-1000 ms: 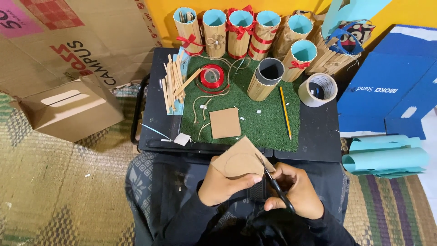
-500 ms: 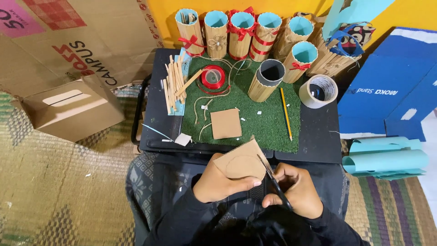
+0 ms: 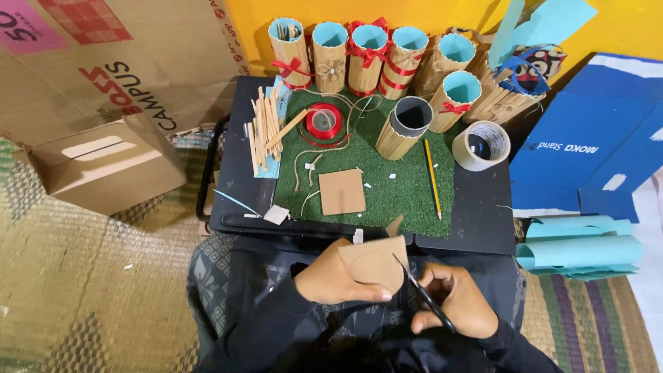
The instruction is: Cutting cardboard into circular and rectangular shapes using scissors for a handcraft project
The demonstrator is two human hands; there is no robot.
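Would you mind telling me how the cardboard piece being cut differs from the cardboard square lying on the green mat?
The cardboard piece is held in the left hand, with the scissors in the right hand cutting into it; the cardboard square lies flat and untouched on the green mat. The held piece has a rounded edge; the square has straight sides. Both are plain brown cardboard.
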